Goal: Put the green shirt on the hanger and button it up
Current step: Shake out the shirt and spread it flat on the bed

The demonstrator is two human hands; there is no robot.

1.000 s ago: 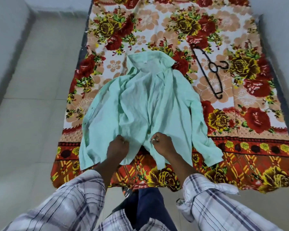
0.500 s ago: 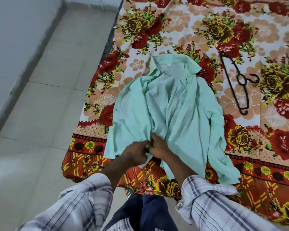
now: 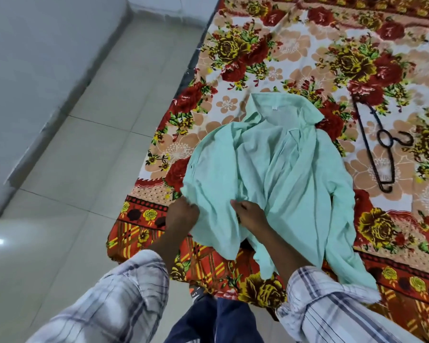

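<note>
Two hands work at the near hem of the shirt (image 3: 270, 169), which lies rumpled on the bedsheet (image 3: 295, 58) with its collar at the far end. Left hand (image 3: 182, 216) is clenched on the shirt's left edge, pinching a fold of cloth. Right hand (image 3: 252, 215) grips the front panel just beside it, fingers curled into the fabric. Right of the shirt and apart from it, the hanger (image 3: 374, 147) lies flat on the bedsheet. Left of the bedsheet is tiled floor (image 3: 84, 169).
</note>
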